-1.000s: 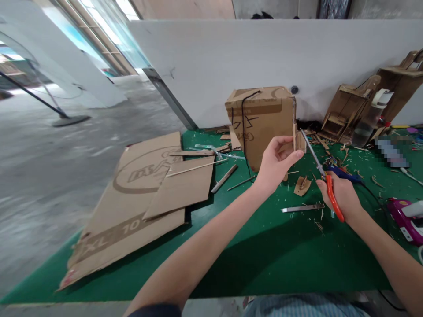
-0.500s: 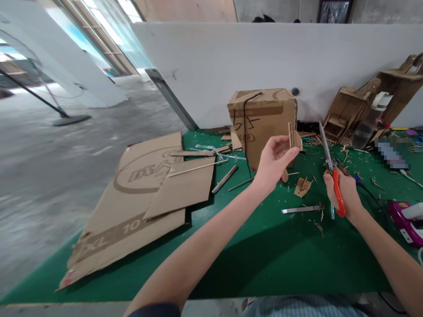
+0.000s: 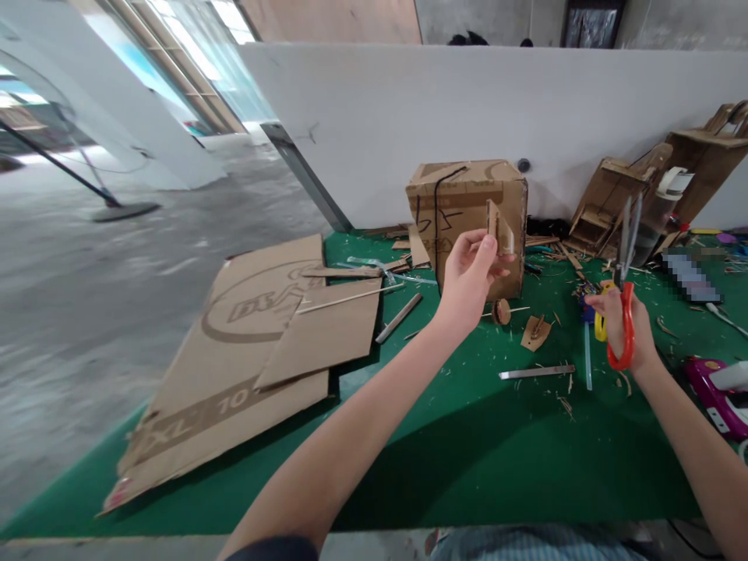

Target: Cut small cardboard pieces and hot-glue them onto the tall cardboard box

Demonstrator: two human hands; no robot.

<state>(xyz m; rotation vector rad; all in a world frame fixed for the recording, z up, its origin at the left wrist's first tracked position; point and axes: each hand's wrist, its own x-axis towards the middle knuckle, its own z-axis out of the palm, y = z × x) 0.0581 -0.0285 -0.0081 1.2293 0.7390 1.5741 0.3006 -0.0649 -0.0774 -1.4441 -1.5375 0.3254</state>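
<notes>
My left hand [image 3: 469, 276] pinches a small cardboard piece [image 3: 499, 227] upright in front of the cardboard box [image 3: 467, 204]. The box has black writing on its face and a black cord over its top. To the right, my right hand [image 3: 634, 331] holds scissors [image 3: 627, 312] by their red and yellow handles, blades pointing up and slightly parted. Below the hands lie a small cardboard wheel on a stick [image 3: 501, 312], a cut cardboard piece [image 3: 535, 333] and a flat metal blade-like strip [image 3: 536, 372].
Large cardboard sheets [image 3: 234, 343] cover the table's left side. Cardboard models [image 3: 613, 195], a water bottle [image 3: 658, 218] and a phone [image 3: 693, 278] stand or lie at the right back. A magenta device [image 3: 713, 397] sits at the right edge. Scraps litter the green table [image 3: 456, 460].
My left hand has moved left with the cardboard piece, which is now turned to show more of its face. My right hand has moved right, and the scissors have swung to point up and right.
</notes>
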